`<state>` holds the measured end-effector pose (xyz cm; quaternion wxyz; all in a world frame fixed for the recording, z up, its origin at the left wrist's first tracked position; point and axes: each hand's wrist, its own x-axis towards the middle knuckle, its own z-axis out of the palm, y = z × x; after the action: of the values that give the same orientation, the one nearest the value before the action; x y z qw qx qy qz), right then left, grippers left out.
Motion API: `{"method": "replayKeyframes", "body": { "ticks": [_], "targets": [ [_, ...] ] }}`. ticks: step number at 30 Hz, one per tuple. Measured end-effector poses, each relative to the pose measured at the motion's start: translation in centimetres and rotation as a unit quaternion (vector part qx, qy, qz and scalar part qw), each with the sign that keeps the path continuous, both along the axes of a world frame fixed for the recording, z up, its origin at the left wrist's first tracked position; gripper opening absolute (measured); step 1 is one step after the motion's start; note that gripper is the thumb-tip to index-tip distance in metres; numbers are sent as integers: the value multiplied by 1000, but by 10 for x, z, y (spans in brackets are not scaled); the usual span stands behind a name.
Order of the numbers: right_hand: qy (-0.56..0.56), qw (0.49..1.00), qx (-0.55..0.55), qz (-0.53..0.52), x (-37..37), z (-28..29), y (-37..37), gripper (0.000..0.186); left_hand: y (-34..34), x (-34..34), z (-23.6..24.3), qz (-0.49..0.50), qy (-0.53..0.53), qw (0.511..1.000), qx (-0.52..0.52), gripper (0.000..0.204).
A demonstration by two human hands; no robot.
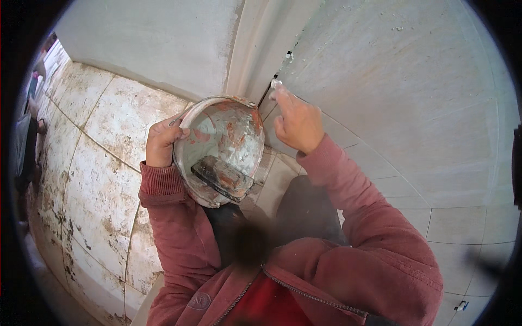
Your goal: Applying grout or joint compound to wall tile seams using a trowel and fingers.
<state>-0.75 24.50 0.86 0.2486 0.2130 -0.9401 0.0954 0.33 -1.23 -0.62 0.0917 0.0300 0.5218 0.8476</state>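
My left hand (163, 142) is closed on the rim of a round, paste-smeared bucket (197, 122), thumb over the edge. The bucket tilts so that its inside shows, coated in whitish-grey and reddish residue. Inside it lies a dark-edged, flat oblong piece (222, 178), worn and dirty; its kind is unclear. My right hand (298, 120) is up against the grey tiled wall (391, 108), fingers curled and fingertips at a dark gap along the tile edge. A dab of white paste (276, 84) shows at those fingertips; whether they pinch anything else is hidden.
Small black-and-white pieces sit in the tile joints, one tile spacer (289, 55) above my right hand and another (461, 306) at lower right. A pale upright frame (255, 49) stands beside a plain panel (152, 38). Stained floor tiles (103, 157) spread at left.
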Motion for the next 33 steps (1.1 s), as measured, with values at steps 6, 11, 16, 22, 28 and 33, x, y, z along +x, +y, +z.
{"method": "replayKeyframes", "body": {
  "ticks": [6,11,16,22,28,33],
  "targets": [
    [29,999,-27,-12,-14,15,6,51,-3,-2,2,-28,-8,1000,8,44],
    [-55,997,49,-1,-8,0,11,48,0,-1,4,-2,-9,1000,-5,43],
    [22,999,-13,-40,-17,21,-2,45,-1,-2,5,-32,-15,999,-18,44],
    [-15,999,-2,34,5,0,3,48,0,-2,0,12,-9,1000,5,43],
    [70,997,-15,3,-23,33,12,43,2,-2,4,-36,-17,999,11,43],
    [3,1000,26,-15,-10,-9,5,42,0,-2,4,-30,-7,999,-29,42]
  ]
}}
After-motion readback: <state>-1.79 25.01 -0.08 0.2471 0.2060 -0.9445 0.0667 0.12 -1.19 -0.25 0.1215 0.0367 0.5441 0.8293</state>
